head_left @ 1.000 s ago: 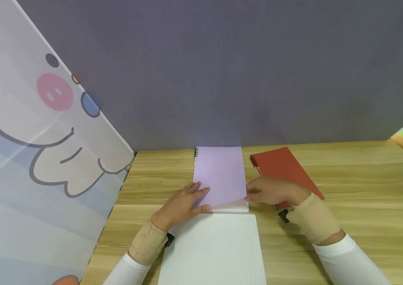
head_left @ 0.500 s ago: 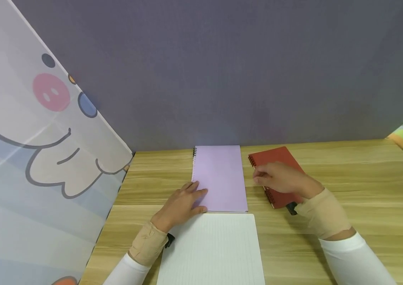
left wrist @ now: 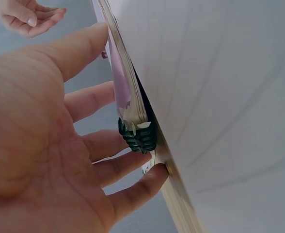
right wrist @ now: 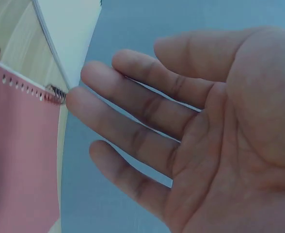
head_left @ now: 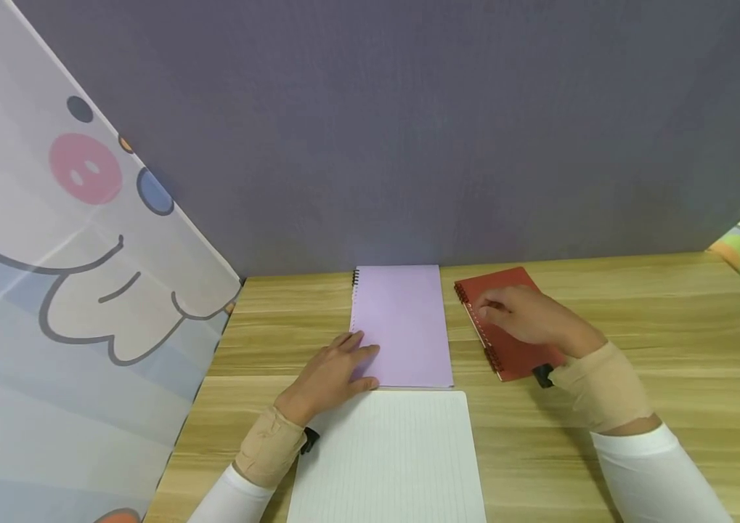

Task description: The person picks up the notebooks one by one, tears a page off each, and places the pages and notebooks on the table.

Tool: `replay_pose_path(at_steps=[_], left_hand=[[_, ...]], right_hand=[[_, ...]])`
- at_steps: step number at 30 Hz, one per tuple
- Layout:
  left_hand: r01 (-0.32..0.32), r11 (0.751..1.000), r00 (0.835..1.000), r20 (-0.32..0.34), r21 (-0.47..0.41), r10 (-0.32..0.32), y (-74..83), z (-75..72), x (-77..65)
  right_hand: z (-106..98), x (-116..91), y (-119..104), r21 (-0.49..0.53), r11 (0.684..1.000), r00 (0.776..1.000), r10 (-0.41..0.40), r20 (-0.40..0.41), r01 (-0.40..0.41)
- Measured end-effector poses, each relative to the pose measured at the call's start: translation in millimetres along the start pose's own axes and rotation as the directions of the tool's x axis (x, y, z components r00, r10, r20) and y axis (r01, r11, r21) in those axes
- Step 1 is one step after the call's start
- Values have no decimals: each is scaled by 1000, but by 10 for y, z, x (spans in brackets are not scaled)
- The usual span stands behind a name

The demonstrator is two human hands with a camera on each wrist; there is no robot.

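Clear of the lilac notebook's lower right corner, where it was a second ago, a person's right hand (head_left: 529, 318) has crossed to a spot above a red notebook (head_left: 515, 354). Once lifted at that corner, the lilac notebook (head_left: 412, 312) now shows its cover lying flat. It sits on the wood-grain tabletop (head_left: 644, 327) against a dark gray panel (head_left: 409, 138), its black coil (head_left: 355, 278) at the upper left and punched holes running down the left edge.

The left hand (head_left: 327, 381) rests on the notebook's lower left part as it did in the earlier frames, its grip relaxed, with fingers spread over the cover and the thumb at the bottom edge. The right hand's grip is loose and holds nothing; the right wrist view shows its fingers extended and the palm bare, apart from the red cover.

Angled to the right of the lilac notebook and apart from it, the red notebook has a matching coil (head_left: 460, 293) at the upper end of its left side and another at the lower end. Just below the lilac notebook lies a white pad (head_left: 388, 457), its page marked with fine ruled lines. Both notebook covers appear as plain color.

Tan wraps (head_left: 271, 447) circle both wrists below white sleeves (head_left: 232, 494). At left stands a printed wall sheet (head_left: 10, 378) bearing a cartoon with a pink snout (head_left: 85, 168).
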State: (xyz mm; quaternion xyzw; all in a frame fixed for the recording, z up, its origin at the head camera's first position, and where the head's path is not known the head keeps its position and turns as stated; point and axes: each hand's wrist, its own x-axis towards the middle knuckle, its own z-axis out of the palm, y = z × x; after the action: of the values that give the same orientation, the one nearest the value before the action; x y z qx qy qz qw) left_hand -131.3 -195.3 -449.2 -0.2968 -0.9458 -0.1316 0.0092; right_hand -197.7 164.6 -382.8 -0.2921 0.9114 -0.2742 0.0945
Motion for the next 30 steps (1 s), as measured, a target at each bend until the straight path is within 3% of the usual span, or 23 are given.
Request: replay_pose_path(at_steps=[11, 15, 21, 30], left_hand=[[-30, 999, 1000, 1, -24, 30, -28, 27, -10], [-37, 999, 999, -10, -18, 37, -47, 25, -16], [-45, 999, 999, -23, -22, 44, -58, 15, -27], [-58, 998, 998, -34, 0, 57, -105, -12, -63]], right_hand=[[-135, -167, 265, -5, 990, 987, 141, -72, -142], [-107, -162, 425, 2, 980, 980, 199, -31, -199], [99, -130, 741, -110, 948, 952, 304, 36, -298], [358, 52, 575, -134, 884, 894, 441, -74, -447]])
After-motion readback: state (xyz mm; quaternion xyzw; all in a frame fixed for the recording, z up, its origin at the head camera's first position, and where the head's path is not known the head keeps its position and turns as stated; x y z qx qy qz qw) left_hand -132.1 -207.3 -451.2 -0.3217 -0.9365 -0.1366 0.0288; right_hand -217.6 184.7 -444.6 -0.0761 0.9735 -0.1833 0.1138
